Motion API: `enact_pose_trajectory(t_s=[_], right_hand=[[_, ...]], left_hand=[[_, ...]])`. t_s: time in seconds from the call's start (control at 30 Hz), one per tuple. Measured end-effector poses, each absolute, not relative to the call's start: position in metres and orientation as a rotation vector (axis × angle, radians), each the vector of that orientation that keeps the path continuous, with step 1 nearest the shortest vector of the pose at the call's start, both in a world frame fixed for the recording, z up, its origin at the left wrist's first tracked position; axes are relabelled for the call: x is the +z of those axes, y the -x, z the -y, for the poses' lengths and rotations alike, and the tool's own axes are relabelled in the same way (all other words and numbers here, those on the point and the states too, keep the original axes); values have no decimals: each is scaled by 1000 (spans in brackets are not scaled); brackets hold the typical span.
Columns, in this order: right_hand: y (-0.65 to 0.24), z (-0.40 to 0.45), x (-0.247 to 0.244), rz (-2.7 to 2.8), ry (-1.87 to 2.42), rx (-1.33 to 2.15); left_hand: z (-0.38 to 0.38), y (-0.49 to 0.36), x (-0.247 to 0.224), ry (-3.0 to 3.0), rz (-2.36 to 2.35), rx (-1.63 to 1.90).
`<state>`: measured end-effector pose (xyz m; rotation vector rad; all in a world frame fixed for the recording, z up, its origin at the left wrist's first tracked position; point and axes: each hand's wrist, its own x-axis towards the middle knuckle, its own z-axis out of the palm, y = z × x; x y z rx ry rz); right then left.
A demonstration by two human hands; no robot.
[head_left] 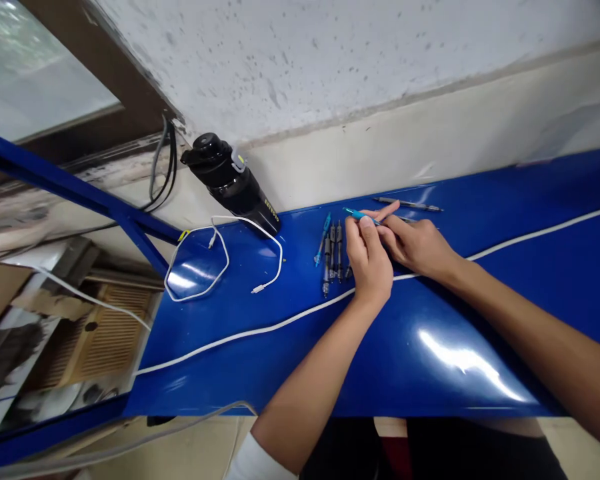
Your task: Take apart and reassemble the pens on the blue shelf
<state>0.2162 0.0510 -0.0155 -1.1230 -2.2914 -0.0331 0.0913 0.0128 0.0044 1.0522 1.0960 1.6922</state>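
A light-blue pen (356,214) is held between my two hands above the blue table (280,360). My left hand (369,257) is closed round its blue end, thumb on top. My right hand (415,243) meets it from the right, fingers closed at the pen's other end, which the fingers partly hide. Just left of my left hand lie another light-blue pen (323,240) and several dark clear-bodied pens (333,252), side by side. Beyond my right hand, near the wall, lies a dark pen (410,204), with part of another beside the fingers.
A black bottle (235,183) stands against the wall at the back left. A short white cable (225,257) lies looped before it. One long white cable (250,332) crosses the table under my arms. At the left is a blue metal frame (75,187).
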Motion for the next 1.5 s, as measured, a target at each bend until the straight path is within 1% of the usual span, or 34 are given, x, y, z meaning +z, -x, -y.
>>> enact_pose_trajectory(t_s=[0.33, 0.53, 0.8, 1.07, 1.27, 1.4, 1.5], right_hand=[[-225, -59, -17, 2294, 1144, -196], [-228, -58, -13, 2375, 1088, -55], [-222, -65, -14, 2482, 1062, 114], [-237, -53, -7, 2491, 1107, 47], [-235, -49, -8, 2503, 1117, -63], [-234, -49, -8, 2430, 1112, -35], [-236, -49, -9, 2368, 1121, -17]], left_hand=[[-20, -91, 0, -997, -1012, 1680], [-21, -92, 2, -918, -1084, 1684], [-27, -93, -7, -802, -887, 1645], [-20, -95, -4, -1053, -881, 1611], [-23, -97, -6, -989, -1028, 1588], [-19, -97, -5, -1000, -937, 1621], [-17, -96, -4, -1047, -939, 1572]])
